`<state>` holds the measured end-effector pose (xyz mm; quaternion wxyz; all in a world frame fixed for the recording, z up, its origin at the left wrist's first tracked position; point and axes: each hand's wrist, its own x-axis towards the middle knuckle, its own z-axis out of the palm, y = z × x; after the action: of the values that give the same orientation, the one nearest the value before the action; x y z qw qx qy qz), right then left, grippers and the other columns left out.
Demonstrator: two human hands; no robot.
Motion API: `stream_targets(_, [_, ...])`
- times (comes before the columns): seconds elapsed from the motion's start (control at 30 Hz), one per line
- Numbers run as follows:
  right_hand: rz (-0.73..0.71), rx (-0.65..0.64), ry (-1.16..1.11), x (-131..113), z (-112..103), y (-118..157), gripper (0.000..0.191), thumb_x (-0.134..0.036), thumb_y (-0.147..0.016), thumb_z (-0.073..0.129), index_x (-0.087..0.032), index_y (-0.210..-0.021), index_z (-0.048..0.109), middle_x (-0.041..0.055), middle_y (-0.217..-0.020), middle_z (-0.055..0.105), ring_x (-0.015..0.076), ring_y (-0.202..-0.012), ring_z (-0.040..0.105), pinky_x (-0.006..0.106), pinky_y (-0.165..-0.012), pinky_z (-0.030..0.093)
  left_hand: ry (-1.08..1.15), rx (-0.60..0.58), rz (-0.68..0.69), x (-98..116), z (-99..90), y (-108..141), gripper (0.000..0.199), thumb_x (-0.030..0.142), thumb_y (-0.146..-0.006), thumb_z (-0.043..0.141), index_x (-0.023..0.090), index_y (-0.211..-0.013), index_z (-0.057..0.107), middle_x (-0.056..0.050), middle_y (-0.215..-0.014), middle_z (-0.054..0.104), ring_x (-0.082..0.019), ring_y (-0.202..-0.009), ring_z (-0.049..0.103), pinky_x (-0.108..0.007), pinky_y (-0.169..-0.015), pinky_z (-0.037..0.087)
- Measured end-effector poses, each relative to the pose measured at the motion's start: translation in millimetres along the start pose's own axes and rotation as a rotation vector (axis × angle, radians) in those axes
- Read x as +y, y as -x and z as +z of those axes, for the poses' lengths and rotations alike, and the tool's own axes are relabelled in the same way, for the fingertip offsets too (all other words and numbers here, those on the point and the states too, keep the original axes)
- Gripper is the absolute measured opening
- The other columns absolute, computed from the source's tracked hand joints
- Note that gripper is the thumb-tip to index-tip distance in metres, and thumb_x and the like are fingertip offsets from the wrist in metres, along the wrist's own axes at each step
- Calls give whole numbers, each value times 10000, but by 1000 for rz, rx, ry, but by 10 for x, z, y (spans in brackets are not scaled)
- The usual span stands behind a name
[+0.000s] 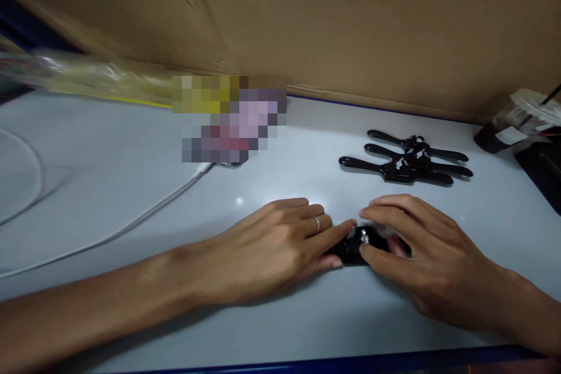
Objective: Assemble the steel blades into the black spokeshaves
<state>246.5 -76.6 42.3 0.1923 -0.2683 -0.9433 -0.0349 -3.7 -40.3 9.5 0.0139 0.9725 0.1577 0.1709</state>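
A glossy black tool [357, 248] with a small silver part at its middle lies on the pale table in front of me. My left hand [291, 239], with a ring on one finger, grips its left end, forefinger on top and thumb at the near edge. My right hand [421, 251] arches over the right end, its thumb touching the body near the silver part and its other fingers raised and apart. Beyond my right hand, several similar black tools [398, 168] with two long handles lie stacked in a staggered row.
A plastic cup [511, 128] with dark drink and a straw stands at the right, beside a dark flat object [541, 172]. A white cable [153, 210] crosses the left side to a pixelated item. Plastic-wrapped yellow material [109, 79] lies along the cardboard wall [328, 23].
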Motion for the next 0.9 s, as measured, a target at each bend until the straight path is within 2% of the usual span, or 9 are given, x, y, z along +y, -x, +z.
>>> stream_targets(0.1, [24,43,58,17,-8,4,324,45,-935,485,-135,-815,727,168,-1059,734,281,-1030,649,418,-798,605,-18,8,5,1,-2,1,349,307,-1126,360,90,-1275,590,-40,-826,708,-176,-709,658,-325,-641,520])
stream_targets(0.23, [10,52,-2,19,25,14,344,59,-925,461,-123,-973,749,163,-1038,736,267,-1003,643,403,-782,604,-22,11,7,1,7,-3,375,313,-1139,300,98,-1260,584,-36,-829,710,-176,-702,651,-330,-637,508])
stream_targets(0.4, [-3,18,-51,40,18,18,335,64,-910,468,-124,-780,713,174,-1041,732,278,-1003,634,407,-792,590,-21,19,11,2,13,-2,387,309,-1139,284,90,-1271,574,-40,-828,707,-185,-703,653,-335,-631,502])
stream_targets(0.47, [16,47,-7,59,10,14,300,64,-910,497,-96,-789,719,195,-1023,730,290,-992,637,413,-782,589,-24,18,15,3,13,3,388,303,-1137,289,79,-1277,574,-55,-855,714,-190,-720,662,-342,-642,512])
stream_targets(0.57, [-4,39,-4,61,12,7,316,71,-911,482,-89,-924,753,181,-1015,731,287,-984,642,406,-774,590,-12,9,10,2,13,10,379,306,-1133,310,76,-1266,582,-50,-845,705,-194,-709,656,-347,-629,511])
stream_targets(0.67, [-31,1,-23,43,16,4,353,73,-912,462,-133,-836,739,154,-1016,737,275,-992,649,393,-780,589,-4,0,11,-3,7,10,383,309,-1136,302,76,-1273,575,-39,-833,700,-191,-699,651,-349,-628,510])
stream_targets(0.73, [-19,20,15,36,16,2,338,66,-917,482,-128,-780,723,162,-1005,738,278,-992,652,396,-786,590,-9,4,14,-5,5,7,384,301,-1137,294,76,-1278,572,-41,-834,704,-188,-707,652,-345,-636,509])
stream_targets(0.83, [-4,54,69,33,10,3,312,62,-928,492,-99,-934,759,169,-1007,740,279,-993,652,400,-791,592,-17,12,13,-6,8,4,374,298,-1136,303,79,-1274,572,-48,-844,710,-187,-718,655,-340,-647,505])
stream_targets(0.9, [-22,26,45,28,6,6,347,62,-933,466,-120,-948,760,151,-1020,743,272,-992,652,391,-788,592,-11,13,14,-5,14,6,368,304,-1135,308,84,-1267,572,-42,-834,704,-187,-703,648,-339,-639,494])
